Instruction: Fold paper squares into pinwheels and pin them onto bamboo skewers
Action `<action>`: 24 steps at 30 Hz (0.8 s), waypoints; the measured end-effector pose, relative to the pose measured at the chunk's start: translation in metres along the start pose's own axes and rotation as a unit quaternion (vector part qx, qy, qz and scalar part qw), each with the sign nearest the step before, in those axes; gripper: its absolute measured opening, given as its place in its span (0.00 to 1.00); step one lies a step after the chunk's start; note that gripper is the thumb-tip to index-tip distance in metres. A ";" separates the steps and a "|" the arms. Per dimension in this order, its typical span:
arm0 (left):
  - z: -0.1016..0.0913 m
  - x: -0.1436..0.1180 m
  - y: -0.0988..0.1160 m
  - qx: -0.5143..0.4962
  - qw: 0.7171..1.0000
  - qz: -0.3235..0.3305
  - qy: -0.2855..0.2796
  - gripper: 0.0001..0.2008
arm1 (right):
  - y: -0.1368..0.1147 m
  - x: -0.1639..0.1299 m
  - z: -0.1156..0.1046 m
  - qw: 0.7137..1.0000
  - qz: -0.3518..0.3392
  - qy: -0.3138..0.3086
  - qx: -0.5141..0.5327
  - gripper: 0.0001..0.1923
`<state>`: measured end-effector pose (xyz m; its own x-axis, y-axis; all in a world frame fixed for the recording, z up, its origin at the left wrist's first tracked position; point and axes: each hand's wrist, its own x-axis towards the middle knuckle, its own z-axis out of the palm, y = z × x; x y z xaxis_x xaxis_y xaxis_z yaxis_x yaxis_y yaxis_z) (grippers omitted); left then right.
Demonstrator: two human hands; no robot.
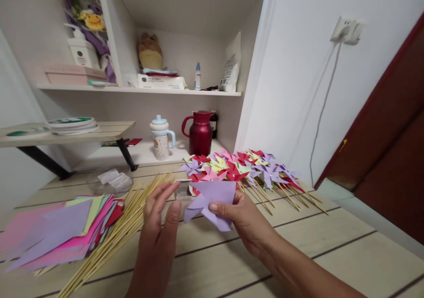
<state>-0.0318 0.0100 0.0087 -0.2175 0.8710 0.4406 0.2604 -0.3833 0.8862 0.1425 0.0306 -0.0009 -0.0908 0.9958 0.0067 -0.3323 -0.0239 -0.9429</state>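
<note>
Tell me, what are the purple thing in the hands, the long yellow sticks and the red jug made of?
The purple pinwheel piece, pinched by the right hand, looks like thin matte paper: it holds sharp folds. The sticks look like bare bamboo or wood, pale and slender. The red jug has a soft metallic sheen, probably coated metal, though it could be plastic.

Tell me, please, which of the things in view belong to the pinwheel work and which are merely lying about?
In use: purple paper in right hand; left hand open beside it; bamboo sticks; coloured paper stack; finished pinwheels.

Lying about: red flask; spouted cup; glue bottle; tape rolls.
</note>
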 end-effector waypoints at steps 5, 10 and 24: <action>0.005 -0.002 0.003 -0.050 0.989 -0.092 -0.103 0.14 | 0.000 0.000 0.001 0.999 0.009 -0.024 0.028 0.19; 0.006 -0.005 0.000 -0.032 0.972 -0.147 -0.178 0.17 | 0.000 0.000 -0.002 0.999 0.013 -0.035 0.010 0.17; 0.009 -0.005 -0.007 -0.110 0.959 -0.215 -0.152 0.15 | 0.001 -0.003 0.002 0.999 0.029 -0.033 -0.031 0.19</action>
<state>-0.0239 0.0110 -0.0016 0.0324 0.9995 -0.0036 -0.0039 0.0037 1.0000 0.1408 0.0279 -0.0009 -0.1705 0.9849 -0.0291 -0.2665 -0.0745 -0.9609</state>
